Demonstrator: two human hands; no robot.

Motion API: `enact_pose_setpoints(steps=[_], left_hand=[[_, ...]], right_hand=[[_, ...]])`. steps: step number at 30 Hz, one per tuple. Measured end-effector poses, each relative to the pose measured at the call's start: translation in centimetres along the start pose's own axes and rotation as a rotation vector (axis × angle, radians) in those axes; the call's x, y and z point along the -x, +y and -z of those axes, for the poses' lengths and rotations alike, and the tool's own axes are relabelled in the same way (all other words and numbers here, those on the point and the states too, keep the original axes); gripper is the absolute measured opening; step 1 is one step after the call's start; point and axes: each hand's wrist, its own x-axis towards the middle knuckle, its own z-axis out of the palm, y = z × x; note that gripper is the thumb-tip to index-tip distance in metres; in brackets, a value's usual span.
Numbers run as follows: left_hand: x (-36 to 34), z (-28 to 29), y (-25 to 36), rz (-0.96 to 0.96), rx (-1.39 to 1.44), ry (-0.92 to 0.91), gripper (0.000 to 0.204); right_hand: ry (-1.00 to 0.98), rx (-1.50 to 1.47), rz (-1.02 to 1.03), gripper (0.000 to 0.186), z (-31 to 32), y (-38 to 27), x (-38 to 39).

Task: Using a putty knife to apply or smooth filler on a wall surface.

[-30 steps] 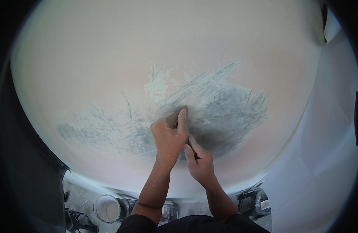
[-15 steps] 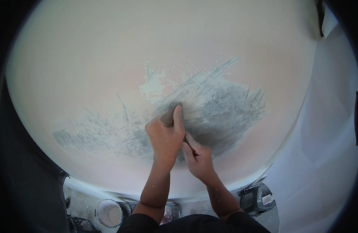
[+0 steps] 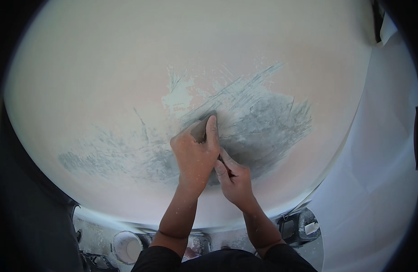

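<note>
Under my left hand (image 3: 194, 156) is a dark grey sanding block (image 3: 201, 130), pressed flat on a broad, pale, curved panel (image 3: 95, 68). My left thumb lies along its upper right edge, and the fingers curl over its far side, partly hidden. My right hand (image 3: 237, 181) is closed just to the right and nearer to me, its thumb and fingers pinched at the block's near end by the left wrist. Around both hands spreads a scratched grey patch (image 3: 274, 122), darkest to the right. A whitish spot (image 3: 178, 97) lies beyond the left hand.
White sheeting (image 3: 381, 145) hangs along the right side, and dark material (image 3: 32, 204) borders the left. Below the panel's near edge, a whitish round tub (image 3: 127, 247) stands on the dusty floor. A black object with a white piece (image 3: 311, 228) sits at the lower right.
Both hands and the block have slid slightly away from me and a little to the right over the patch. The grip looks the same. The view has shifted slightly.
</note>
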Motion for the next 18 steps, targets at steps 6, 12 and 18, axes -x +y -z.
enact_pose_setpoints(steps=[6, 12, 18], left_hand=[[-0.3, 0.0, -0.3, -0.024, -0.026, 0.027, 0.035], [1.7, 0.3, -2.0, -0.005, -0.02, 0.032, 0.035], [1.0, 0.2, -1.0, -0.035, -0.026, 0.059, 0.032]], right_hand=[[-0.018, -0.052, -0.027, 0.037, -0.1, -0.4, -0.6], [-0.004, -0.057, 0.029, 0.038, -1.1, 1.2, 0.7], [-0.019, -0.068, 0.038, 0.038, -0.9, 1.0, 0.8]])
